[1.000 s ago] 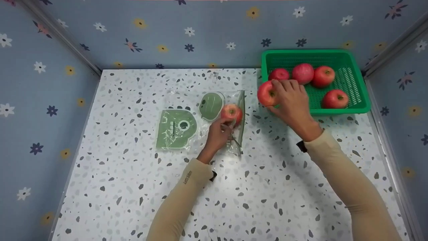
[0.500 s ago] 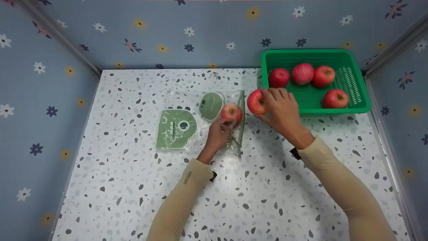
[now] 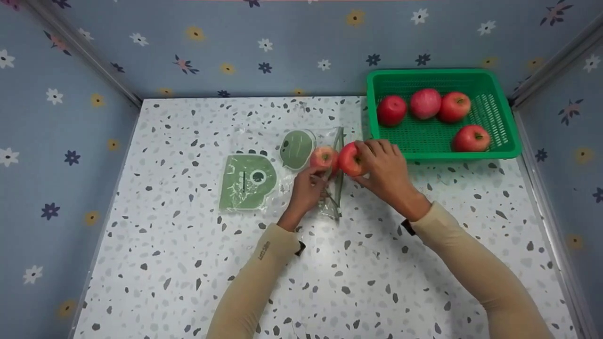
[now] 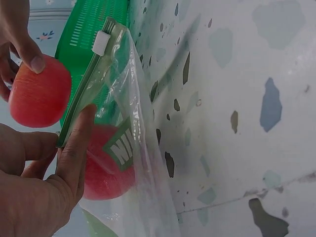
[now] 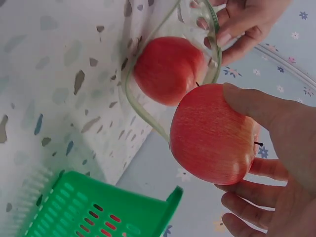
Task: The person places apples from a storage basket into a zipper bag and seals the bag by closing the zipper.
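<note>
A clear zip bag [image 3: 337, 207] with green prints lies on the speckled table, its green-edged mouth facing right. One red apple [image 3: 323, 156] sits inside it, near the mouth. My left hand [image 3: 308, 190] pinches the bag's edge, and in the left wrist view its fingers [image 4: 79, 143] hold the green zip strip with its white slider [image 4: 101, 43]. My right hand [image 3: 386, 172] grips a second apple [image 3: 351, 160] by its side, right at the bag's opening. The right wrist view has that held apple [image 5: 212, 136] overlapping the bag's rim, with the bagged apple [image 5: 168, 69] behind.
A green plastic basket [image 3: 438, 155] stands at the back right with several apples in it, one apple [image 3: 471, 138] near its front. Flowered walls [image 3: 301, 47] enclose the table at the back and both sides.
My right hand has carried its apple from over the basket's front left corner, leftward and toward me, to the bag's mouth. The left hand and bag have stayed in place.
</note>
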Motion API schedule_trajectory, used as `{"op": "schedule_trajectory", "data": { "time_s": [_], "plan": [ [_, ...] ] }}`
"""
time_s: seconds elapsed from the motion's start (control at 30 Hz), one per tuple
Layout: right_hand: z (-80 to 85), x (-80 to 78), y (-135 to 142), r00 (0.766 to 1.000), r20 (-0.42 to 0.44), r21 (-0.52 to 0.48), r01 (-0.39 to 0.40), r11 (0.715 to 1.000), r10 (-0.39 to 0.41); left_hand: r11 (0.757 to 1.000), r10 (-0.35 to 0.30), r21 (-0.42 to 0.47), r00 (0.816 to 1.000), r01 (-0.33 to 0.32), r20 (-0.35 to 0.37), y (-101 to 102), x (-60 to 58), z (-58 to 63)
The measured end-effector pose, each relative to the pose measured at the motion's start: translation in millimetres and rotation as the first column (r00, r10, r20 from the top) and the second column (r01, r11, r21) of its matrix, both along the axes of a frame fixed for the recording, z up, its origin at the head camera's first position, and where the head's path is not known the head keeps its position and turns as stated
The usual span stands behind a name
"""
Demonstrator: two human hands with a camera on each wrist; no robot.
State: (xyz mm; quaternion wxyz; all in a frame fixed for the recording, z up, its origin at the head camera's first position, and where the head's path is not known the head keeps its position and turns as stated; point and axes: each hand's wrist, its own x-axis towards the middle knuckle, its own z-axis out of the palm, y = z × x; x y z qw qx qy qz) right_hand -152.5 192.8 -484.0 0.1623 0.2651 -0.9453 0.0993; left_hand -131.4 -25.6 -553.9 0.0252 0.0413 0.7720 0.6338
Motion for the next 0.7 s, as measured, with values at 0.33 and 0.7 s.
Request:
{"op": "schedule_trajectory", "data": {
  "time_s": [0.33,0.7],
  "plan": [
    [-22.8,10.0,-6,0.997,-0.067,0.022,-0.033,0.999,0.034,1.0,-0.005,0.025,1.0,0.005,0.016,-1,0.4,1.5],
    [-31.7,14.0,-6,0.999,0.031,0.034,-0.032,0.999,0.031,1.0,-0.003,0.022,1.0,0.002,0.023,0,0.3,3.4]
  ]
}}
